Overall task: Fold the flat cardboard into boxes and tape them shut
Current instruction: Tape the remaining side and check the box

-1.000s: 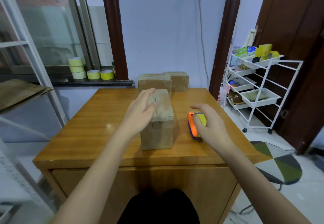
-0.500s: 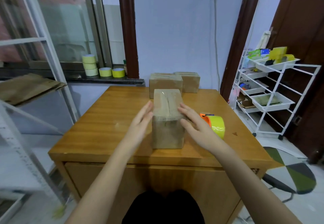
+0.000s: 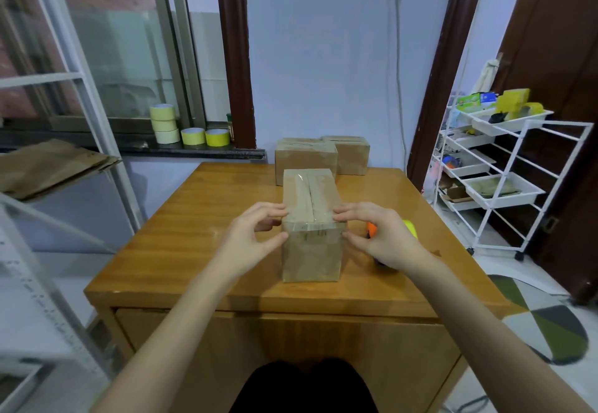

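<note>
Now left hand [image 3: 250, 238] and right hand [image 3: 378, 238] seemingly pinch box [image 3: 310, 250].

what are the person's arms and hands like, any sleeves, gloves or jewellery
The left arm and right arm are bare right to the frame's edge, with no sleeves in view. The left hand and right hand wear no gloves, and no ring, watch or band shows. Black clothing shows low down at the lap.
</note>
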